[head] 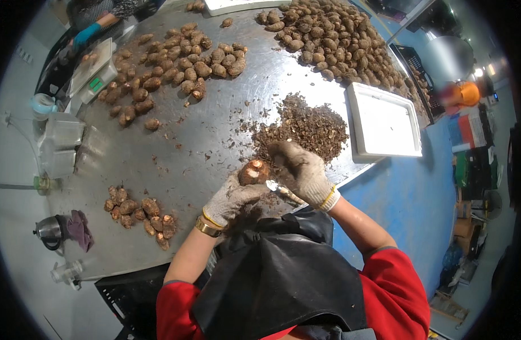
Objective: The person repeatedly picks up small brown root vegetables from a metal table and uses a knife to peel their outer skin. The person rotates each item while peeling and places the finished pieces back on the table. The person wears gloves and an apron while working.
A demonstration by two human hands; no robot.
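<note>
My left hand [232, 199], in a soiled knit glove, holds a brown taro corm [255, 172] with pale cut patches at its top. My right hand [300, 172], gloved too, is just right of the corm and has dirt on its fingers. A small tool with a patterned handle [288, 194] lies by the right palm, its pale end towards the left hand; whether the fingers grip it cannot be told. Beyond the hands spreads a heap of brown peelings [311, 127]. Several trimmed corms [150, 207] lie in a loose group to the left.
The metal table [192, 148] bears a large taro pile [337, 38] at back right and more corms [175, 59] at back left. A white foam tray [385, 121] sits at the right edge. A scale [94, 76] stands far left, near another person's teal-gloved hand [87, 35].
</note>
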